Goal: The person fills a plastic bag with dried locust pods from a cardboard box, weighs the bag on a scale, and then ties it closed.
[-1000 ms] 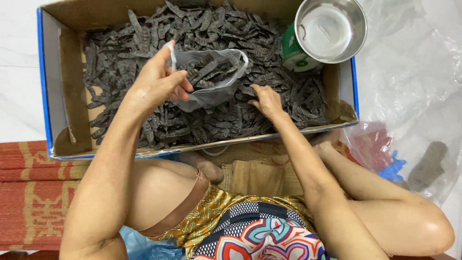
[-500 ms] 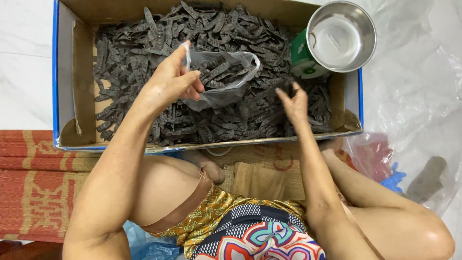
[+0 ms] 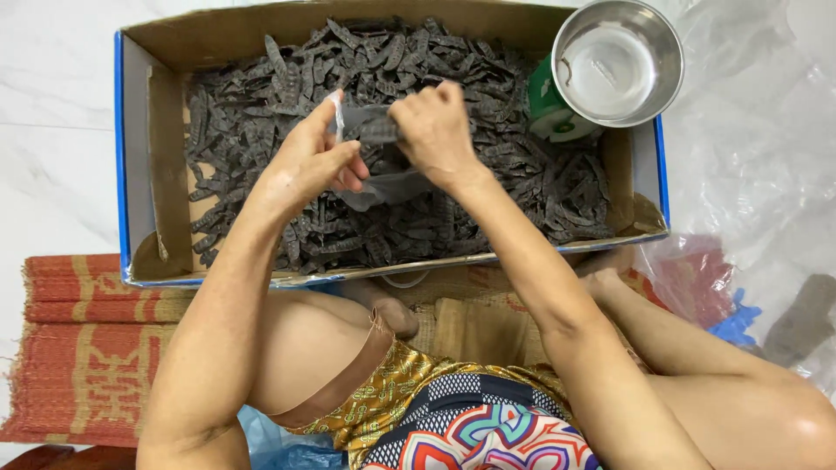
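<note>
The right hand (image 3: 435, 130), which a second ago was down among the dark dried pods (image 3: 488, 174) at the right of the cardboard box (image 3: 139, 157), has come up to the centre of the frame and now meets the small clear plastic bag (image 3: 387, 184), its fingers closed on a pod at the bag's mouth. The left hand (image 3: 318, 161) pinches the bag's rim, holding it open above the heap. The bag looks thin, grey-tinted and partly filled, sagging below both hands.
</note>
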